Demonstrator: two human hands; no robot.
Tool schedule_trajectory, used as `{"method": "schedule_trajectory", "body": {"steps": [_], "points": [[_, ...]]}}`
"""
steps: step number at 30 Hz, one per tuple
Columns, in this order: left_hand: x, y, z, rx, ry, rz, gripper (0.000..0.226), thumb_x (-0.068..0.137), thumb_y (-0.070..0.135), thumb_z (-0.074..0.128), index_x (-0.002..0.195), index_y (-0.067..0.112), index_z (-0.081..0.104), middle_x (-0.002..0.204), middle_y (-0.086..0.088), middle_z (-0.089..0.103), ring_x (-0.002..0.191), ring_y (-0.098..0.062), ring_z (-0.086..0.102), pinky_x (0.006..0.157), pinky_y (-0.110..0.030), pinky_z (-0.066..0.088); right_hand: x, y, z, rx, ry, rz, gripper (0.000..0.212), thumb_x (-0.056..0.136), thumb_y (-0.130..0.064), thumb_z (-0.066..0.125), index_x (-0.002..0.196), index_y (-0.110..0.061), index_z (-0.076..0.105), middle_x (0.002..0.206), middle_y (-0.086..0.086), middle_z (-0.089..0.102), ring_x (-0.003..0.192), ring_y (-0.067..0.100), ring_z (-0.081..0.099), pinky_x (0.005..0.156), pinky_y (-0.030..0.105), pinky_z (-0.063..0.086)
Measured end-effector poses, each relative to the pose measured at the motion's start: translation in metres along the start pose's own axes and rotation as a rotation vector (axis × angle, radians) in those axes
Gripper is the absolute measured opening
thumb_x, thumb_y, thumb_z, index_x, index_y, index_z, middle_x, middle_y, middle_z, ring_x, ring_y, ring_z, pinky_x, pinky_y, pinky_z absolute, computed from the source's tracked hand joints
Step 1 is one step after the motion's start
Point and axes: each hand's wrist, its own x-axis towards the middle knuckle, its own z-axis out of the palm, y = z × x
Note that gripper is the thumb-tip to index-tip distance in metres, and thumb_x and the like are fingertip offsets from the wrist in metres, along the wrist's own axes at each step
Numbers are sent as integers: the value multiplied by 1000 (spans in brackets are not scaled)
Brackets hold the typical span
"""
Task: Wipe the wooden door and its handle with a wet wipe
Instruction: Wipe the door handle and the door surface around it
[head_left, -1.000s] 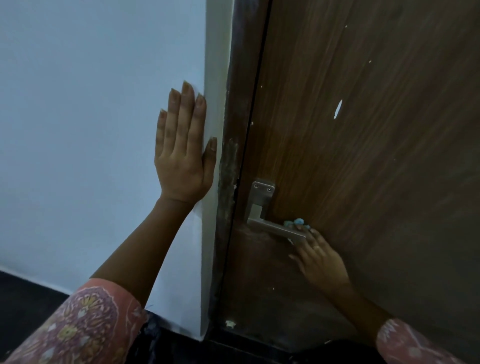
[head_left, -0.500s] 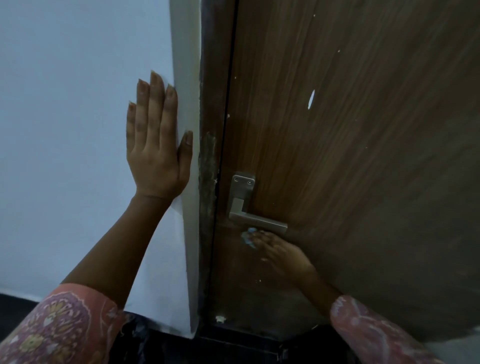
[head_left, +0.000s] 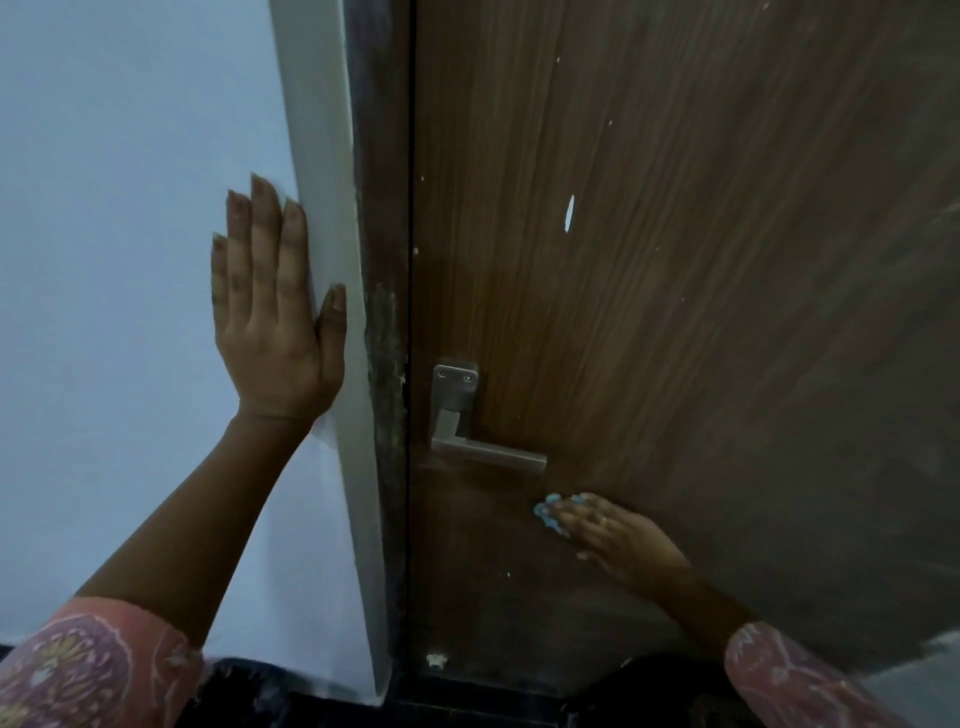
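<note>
The right hand (head_left: 618, 535) presses a blue wipe (head_left: 550, 512) flat on the door (head_left: 675, 260) – just below the free end of the handle (head_left: 488, 454), not touching it. The left hand (head_left: 270, 322) lies open on the wall (head_left: 114, 208), fingers spread, holding nothing.
</note>
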Motion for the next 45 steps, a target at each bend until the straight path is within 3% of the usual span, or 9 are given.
{"method": "schedule_trajectory", "body": {"steps": [4,7,14,19,23,29,36,40,45], "points": [[0,0,1,9,8,1,53,94,16,46,139,-2,25,139,-30,31,143,-13,2,118,-36,12,-4,27,-31,-27,290,144,43,97,-32,31,131,-7,40,128,3,60,122,16,45,118,30,1],[1,1,1,1,16,-7,53,92,15,46,138,-2,25,138,-31,32,143,-11,1,118,-35,10,10,29,-50,-51,466,323,46,99,-35,27,129,-3,42,139,8,47,127,23,37,117,35,7],[0,0,0,9,2,-4,53,94,18,44,139,-1,24,140,-30,31,143,-12,1,118,-35,10,-11,11,-6,-58,144,38,49,92,-33,38,134,-7,39,132,3,56,127,13,39,118,28,2],[0,0,1,9,16,2,52,93,16,45,138,-2,26,139,-31,31,143,-12,2,118,-35,10,-17,44,-42,-78,458,268,42,100,-33,28,126,-4,45,126,10,60,120,23,46,118,32,5],[0,1,0,-6,19,-7,52,93,15,46,138,-4,27,139,-32,32,142,-12,4,118,-35,10,10,38,-64,-47,580,505,54,95,-38,32,131,2,36,138,17,33,128,31,31,116,37,3],[0,1,0,-5,15,3,53,94,14,46,139,-3,26,140,-31,30,143,-13,3,119,-35,9,-27,27,-1,-138,144,147,48,102,-31,12,139,-7,32,135,3,54,127,16,42,118,32,-5],[0,2,1,3,9,-5,54,92,13,48,139,-3,26,140,-30,30,143,-13,2,118,-36,10,3,22,-35,-137,404,212,48,99,-33,26,136,-5,40,142,2,43,130,18,35,117,34,6],[0,1,1,14,-6,-15,61,87,8,57,138,-2,26,141,-28,30,143,-12,2,118,-36,11,41,0,-25,-173,249,22,48,102,-28,16,127,-9,53,125,1,62,120,17,39,117,32,1],[0,-3,1,10,-12,-2,57,89,11,53,138,-2,27,141,-26,30,143,-12,1,118,-36,11,88,-49,-21,-384,158,-161,59,92,-33,24,142,-1,22,148,8,34,136,21,20,117,37,-12]]}}
